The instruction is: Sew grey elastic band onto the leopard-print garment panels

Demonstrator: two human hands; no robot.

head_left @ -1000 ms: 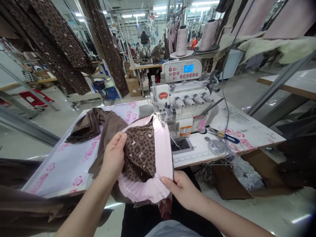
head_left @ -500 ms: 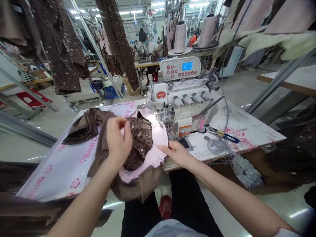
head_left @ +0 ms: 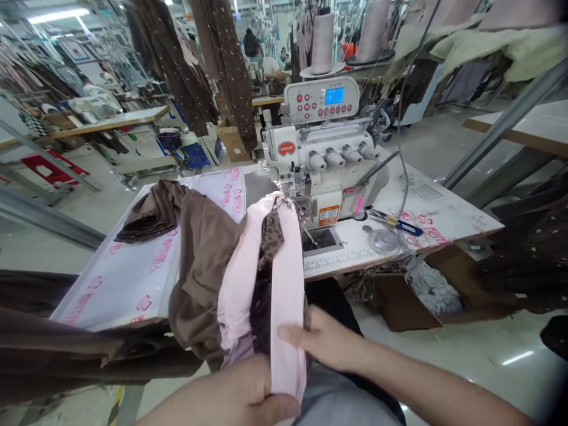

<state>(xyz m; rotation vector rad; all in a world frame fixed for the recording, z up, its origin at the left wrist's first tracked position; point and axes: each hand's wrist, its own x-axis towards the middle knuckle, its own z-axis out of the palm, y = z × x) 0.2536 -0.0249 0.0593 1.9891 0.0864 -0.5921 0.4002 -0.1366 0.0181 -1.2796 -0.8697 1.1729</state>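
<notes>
A brown garment (head_left: 204, 260) with a pink waistband (head_left: 286, 278) is stretched from the sewing machine (head_left: 328, 148) toward my body. Leopard-print fabric (head_left: 271, 236) shows inside the band's loop. The far end of the band lies at the machine's presser foot. My left hand (head_left: 248, 387) is closed on the near end of the waistband, its thumb along the lower edge. Higher up, my right hand (head_left: 328, 338) grips the band's right side, thumb on top and fingers hidden behind it.
Folded brown fabric (head_left: 153, 210) lies on the plastic-covered table (head_left: 110, 278) to the left. Blue-handled snips (head_left: 410, 228) and a clear round piece (head_left: 384, 239) rest right of the machine. Thread cones (head_left: 322, 44) stand behind. An open cardboard box (head_left: 406, 302) sits below right.
My left hand has come down from above the garment and grasped the waistband's near end. The right hand has moved toward me, and the pink band is now drawn out long and taut.
</notes>
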